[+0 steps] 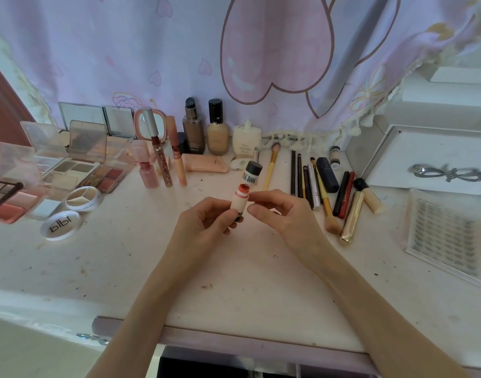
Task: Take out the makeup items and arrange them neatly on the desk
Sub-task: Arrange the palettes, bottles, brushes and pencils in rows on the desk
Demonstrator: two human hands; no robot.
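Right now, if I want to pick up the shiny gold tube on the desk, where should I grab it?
Pinch the gold tube around its middle, coming down from above. It lies flat and slanted on the desk; its right side is free, but red and black pencils and a brush crowd its left, so probably put one finger on each long side.

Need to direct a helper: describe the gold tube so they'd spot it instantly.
Look at the row of pencils and brushes on the desk's right side. The gold tube lies at its near right end, beside a red pencil; it alone is shiny metallic gold.
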